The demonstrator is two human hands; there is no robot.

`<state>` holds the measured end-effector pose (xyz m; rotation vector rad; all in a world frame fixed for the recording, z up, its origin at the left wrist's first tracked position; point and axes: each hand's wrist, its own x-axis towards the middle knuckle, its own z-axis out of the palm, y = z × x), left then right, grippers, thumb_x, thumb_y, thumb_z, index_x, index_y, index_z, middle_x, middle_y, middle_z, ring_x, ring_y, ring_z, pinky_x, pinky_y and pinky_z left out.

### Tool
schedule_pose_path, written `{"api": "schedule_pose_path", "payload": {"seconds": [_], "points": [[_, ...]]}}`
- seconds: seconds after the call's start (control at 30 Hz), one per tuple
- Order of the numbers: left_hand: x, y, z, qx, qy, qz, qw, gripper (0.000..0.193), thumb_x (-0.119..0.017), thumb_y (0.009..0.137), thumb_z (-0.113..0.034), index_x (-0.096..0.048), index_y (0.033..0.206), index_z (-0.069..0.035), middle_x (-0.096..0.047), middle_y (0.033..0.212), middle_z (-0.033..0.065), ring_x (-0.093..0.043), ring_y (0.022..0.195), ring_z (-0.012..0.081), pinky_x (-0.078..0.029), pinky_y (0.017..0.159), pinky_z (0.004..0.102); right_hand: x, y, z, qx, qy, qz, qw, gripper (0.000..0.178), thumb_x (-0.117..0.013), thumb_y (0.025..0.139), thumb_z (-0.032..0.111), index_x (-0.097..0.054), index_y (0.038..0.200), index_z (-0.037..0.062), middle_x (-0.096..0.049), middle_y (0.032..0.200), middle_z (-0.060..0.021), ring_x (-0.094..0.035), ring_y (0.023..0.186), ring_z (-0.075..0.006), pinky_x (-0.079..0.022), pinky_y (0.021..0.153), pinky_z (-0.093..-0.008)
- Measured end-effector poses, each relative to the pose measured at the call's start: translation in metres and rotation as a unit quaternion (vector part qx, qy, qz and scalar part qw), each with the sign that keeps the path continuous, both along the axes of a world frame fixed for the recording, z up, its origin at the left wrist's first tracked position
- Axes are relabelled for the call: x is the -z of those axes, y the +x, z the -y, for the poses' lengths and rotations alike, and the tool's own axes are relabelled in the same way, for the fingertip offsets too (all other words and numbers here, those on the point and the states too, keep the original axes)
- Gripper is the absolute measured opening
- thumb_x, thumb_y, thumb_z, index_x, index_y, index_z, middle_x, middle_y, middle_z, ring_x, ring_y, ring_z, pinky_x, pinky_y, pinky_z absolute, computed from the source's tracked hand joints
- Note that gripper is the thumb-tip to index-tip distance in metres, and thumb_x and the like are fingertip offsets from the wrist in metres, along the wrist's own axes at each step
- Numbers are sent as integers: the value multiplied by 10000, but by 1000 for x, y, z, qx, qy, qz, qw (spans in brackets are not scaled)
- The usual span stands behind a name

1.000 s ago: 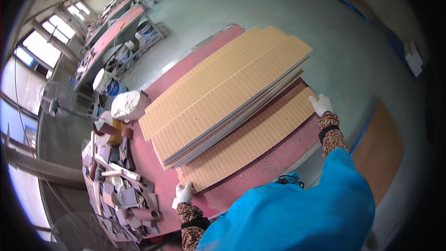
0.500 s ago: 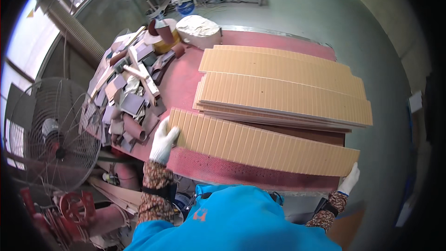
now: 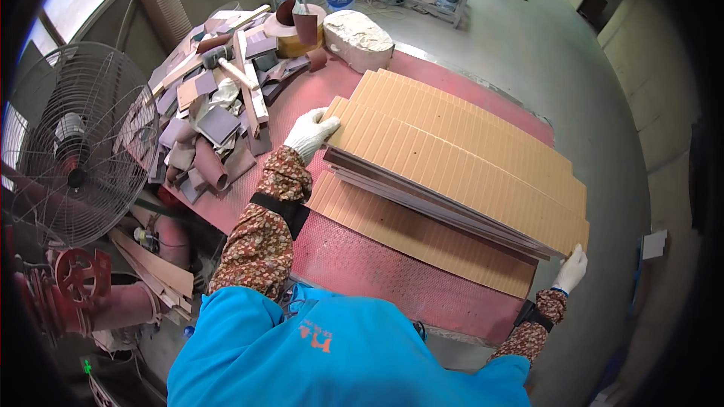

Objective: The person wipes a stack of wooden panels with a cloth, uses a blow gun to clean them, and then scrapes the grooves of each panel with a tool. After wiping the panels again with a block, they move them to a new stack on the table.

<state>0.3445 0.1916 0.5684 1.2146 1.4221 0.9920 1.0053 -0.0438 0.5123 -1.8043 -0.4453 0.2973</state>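
Left hand (image 3: 308,134) has the top grooved panel (image 3: 452,173) gripped at 10 o'clock; right hand (image 3: 572,270) grabs 4 o'clock. Red bench (image 3: 343,250) sits underneath.

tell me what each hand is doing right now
Left hand: closed on the left end of the front top ribbed panel.
Right hand: closed on that panel's right end.

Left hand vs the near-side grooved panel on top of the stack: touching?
Touching. The head view shows the gloved left hand at the panel's left end, its fingertips overlapping the edge with no visible gap.
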Motion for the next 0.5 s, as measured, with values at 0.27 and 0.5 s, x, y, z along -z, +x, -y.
{"api": "schedule_pose_path", "payload": {"seconds": [0.27, 0.5], "points": [[30, -58, 105, -116, -65, 26, 991, 471, -678, 987, -405, -646, 1286, -43, -616, 899, 0, -556, 696, 94, -508, 623, 254, 37, -81, 37, 15, 101, -86, 991, 374, -539, 1063, 416, -593, 993, 52, -597, 871, -22, -530, 699, -93, -406, 572, -238], [58, -131, 312, -245, -211, -42, 945, 380, -715, 956, -329, -675, 1155, -8, -602, 797, 7, -545, 616, 72, -466, 533, 234, 57, -244, 43, -282, -98, -115, 947, 409, -579, 1047, 391, -516, 723, 149, -464, 600, 38, -412, 473, -71, -307, 434, -245]]}}
